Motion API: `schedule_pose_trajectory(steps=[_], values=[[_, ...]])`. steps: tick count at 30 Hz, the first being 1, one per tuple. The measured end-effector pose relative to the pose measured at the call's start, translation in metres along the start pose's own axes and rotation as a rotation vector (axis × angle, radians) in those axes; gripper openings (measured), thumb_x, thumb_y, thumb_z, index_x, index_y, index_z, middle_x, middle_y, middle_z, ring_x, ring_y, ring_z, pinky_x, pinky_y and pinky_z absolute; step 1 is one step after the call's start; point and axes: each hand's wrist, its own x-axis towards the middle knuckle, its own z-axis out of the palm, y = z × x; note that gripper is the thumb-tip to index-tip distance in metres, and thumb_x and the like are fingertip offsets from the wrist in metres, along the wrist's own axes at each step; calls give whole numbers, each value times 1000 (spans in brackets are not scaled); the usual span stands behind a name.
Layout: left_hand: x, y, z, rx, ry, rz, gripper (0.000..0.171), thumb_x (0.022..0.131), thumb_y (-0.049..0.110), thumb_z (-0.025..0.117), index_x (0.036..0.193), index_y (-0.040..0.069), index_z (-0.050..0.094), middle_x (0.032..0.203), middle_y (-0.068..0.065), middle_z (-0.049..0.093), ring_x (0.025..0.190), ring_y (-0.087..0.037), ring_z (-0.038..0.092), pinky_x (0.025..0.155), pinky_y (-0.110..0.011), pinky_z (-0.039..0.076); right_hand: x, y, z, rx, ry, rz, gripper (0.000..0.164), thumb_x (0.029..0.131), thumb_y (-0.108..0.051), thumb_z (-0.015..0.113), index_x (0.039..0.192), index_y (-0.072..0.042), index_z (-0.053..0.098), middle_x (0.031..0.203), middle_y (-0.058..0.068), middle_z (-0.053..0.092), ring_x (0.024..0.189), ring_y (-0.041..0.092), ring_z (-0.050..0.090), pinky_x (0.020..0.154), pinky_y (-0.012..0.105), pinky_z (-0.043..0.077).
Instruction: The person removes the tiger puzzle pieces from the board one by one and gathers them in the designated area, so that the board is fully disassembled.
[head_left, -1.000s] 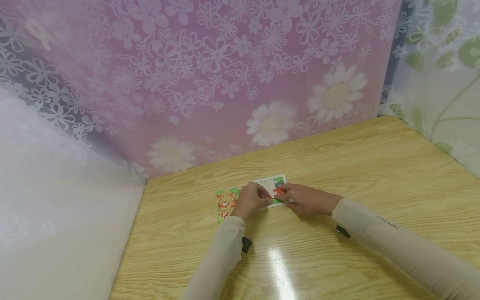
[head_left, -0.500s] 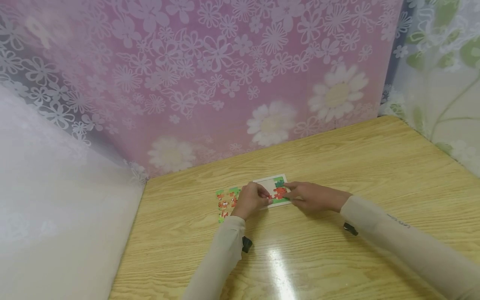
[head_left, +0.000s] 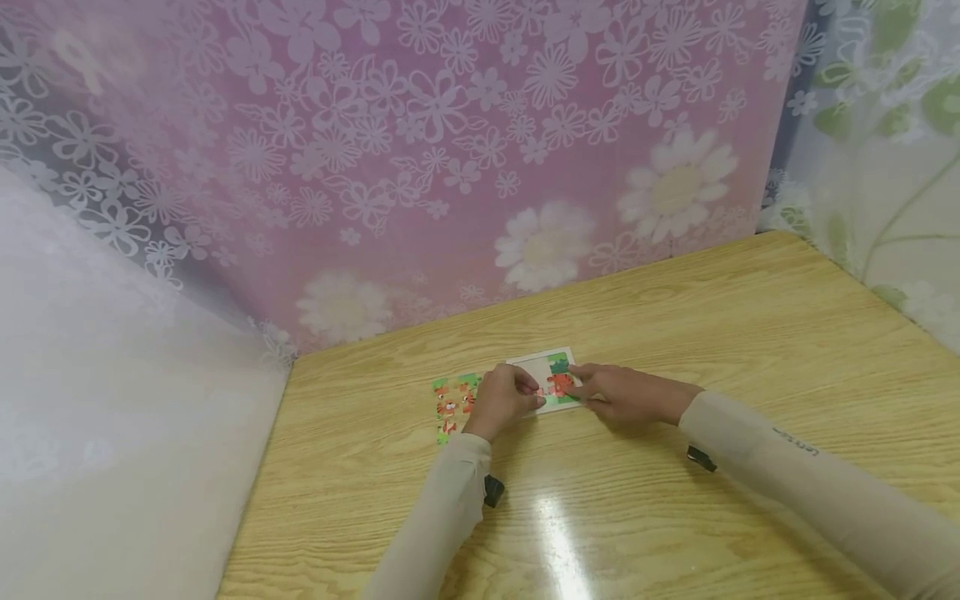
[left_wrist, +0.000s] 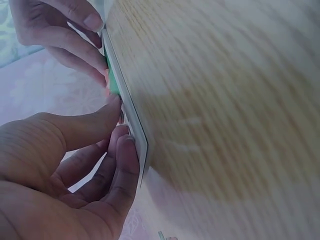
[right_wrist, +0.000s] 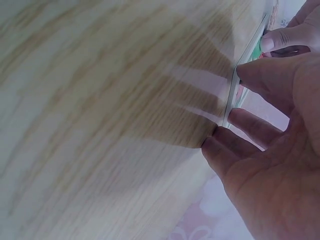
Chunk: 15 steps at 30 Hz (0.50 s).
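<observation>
The left hand (head_left: 501, 403) is pinching a puzzle piece (left_wrist: 121, 118) over the puzzle board (head_left: 538, 365).
The right hand (head_left: 621, 396), fingers spread, is touching the puzzle board's right edge; keeping it still and pressing softly should help.

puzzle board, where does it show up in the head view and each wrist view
Head: puzzle board just below and right of centre, partly covered by the left hand.
Left wrist: puzzle board left of centre, nearly edge-on.
Right wrist: puzzle board upper right, nearly edge-on.
Shared landmark: the left hand, at the puzzle board in every view.
</observation>
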Motion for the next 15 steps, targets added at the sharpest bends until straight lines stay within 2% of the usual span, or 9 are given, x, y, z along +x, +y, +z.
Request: schedule_pose_trajectory(steps=[8, 15], values=[[-3, 0, 0, -27, 51, 32, 8, 90, 11, 79, 83, 7, 76, 75, 2, 69, 64, -8, 60, 59, -24, 50, 0, 0, 0, -2, -3, -4, 29, 102, -2, 56, 128, 8, 64, 145, 37, 43, 134, 49, 46, 104, 57, 43], [-6, -2, -7, -82, 48, 18, 9, 92, 12, 77, 84, 9, 74, 80, 1, 70, 68, -9, 62, 60, -25, 50, -1, -3, -2, 8, -6, -9, 30, 101, 0, 57, 128, 9, 64, 145, 38, 42, 134, 50, 45, 103, 57, 44]])
